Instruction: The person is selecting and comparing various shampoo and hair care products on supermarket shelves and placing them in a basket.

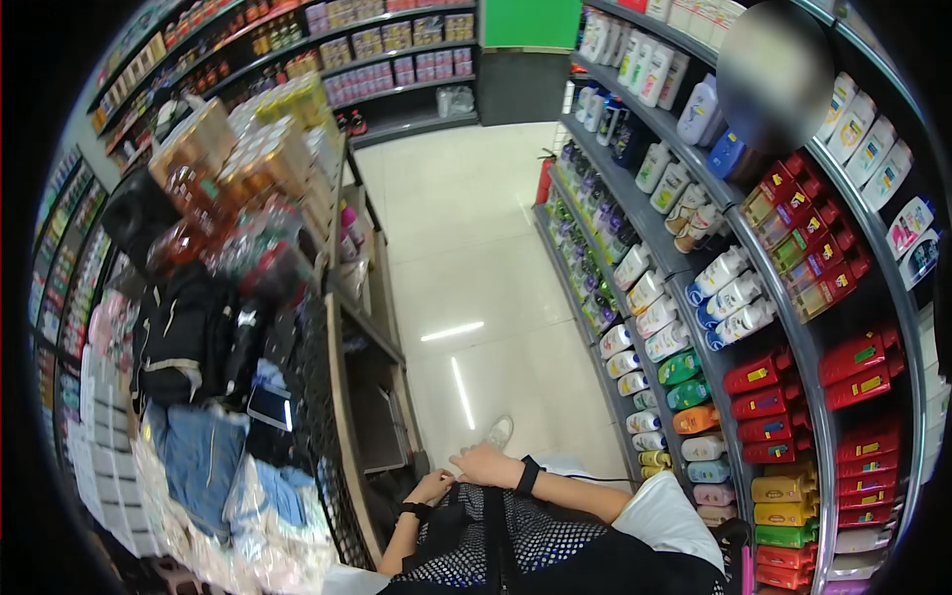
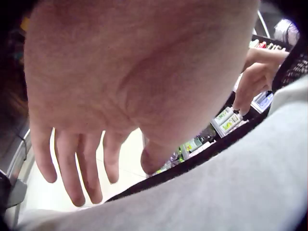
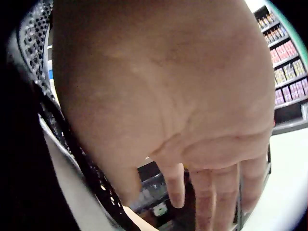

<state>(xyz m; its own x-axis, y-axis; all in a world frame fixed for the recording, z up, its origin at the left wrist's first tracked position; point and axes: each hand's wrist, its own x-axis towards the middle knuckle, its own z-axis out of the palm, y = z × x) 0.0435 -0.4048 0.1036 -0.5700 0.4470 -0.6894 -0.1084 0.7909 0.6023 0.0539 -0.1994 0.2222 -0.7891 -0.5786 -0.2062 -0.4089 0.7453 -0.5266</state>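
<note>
In the head view both bare hands are in front of the body at the bottom centre, over a black mesh garment (image 1: 535, 540). The left hand (image 1: 432, 487), with a black band at its wrist, is close beside the right hand (image 1: 488, 466), which also wears a black band. In the left wrist view the left hand (image 2: 101, 91) has its fingers hanging loose and spread, holding nothing visible. The right hand (image 3: 178, 110) shows its palm in the right wrist view, fingers extended downward and nothing seen in them.
Shelves of bottles (image 1: 684, 367) run along the right. On the left a wooden-framed stand (image 1: 342, 397) bears a black backpack (image 1: 183, 332), folded denim (image 1: 198, 461), a phone (image 1: 270, 408) and packed drinks. A pale tiled floor (image 1: 466, 248) lies between, with a red extinguisher (image 1: 543, 180) beyond.
</note>
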